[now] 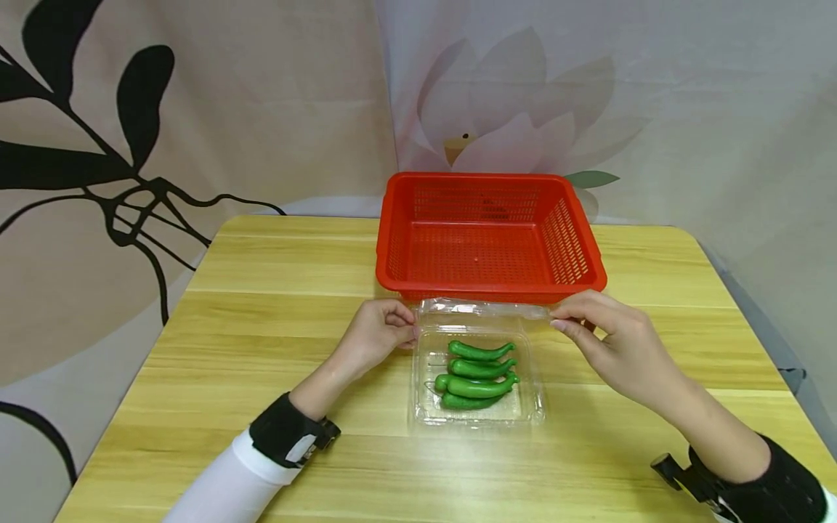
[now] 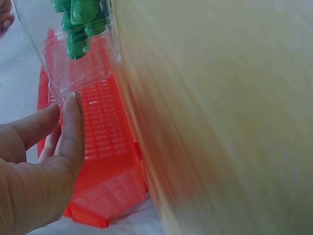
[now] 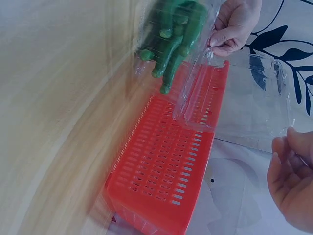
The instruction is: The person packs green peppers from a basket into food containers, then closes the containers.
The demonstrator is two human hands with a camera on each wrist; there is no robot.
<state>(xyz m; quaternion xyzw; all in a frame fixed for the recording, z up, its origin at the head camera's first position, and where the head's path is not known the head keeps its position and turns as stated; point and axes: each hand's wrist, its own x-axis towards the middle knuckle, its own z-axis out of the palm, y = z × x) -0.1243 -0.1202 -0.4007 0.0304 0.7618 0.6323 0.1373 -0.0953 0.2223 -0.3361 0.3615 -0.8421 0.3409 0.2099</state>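
Observation:
A clear plastic clamshell box [image 1: 477,418] stands on the table with several green chili peppers [image 1: 480,388] lying in its base. Its hinged lid [image 3: 244,105] is raised at the back, upright on the side towards the basket. At the box's back left corner, my left hand [image 1: 381,330] pinches the rim between thumb and fingers, as the left wrist view also shows. My right hand [image 1: 611,345] pinches the lid's right corner between thumb and forefinger. In the right wrist view the peppers [image 3: 173,41] sit below the clear wall, close to the left hand [image 3: 236,24].
Right behind the box stands a red perforated plastic basket [image 1: 490,254], with no contents visible. Everything rests on a light wooden table [image 1: 294,312]. A patterned cloth [image 1: 294,109] hangs behind the table's back edge.

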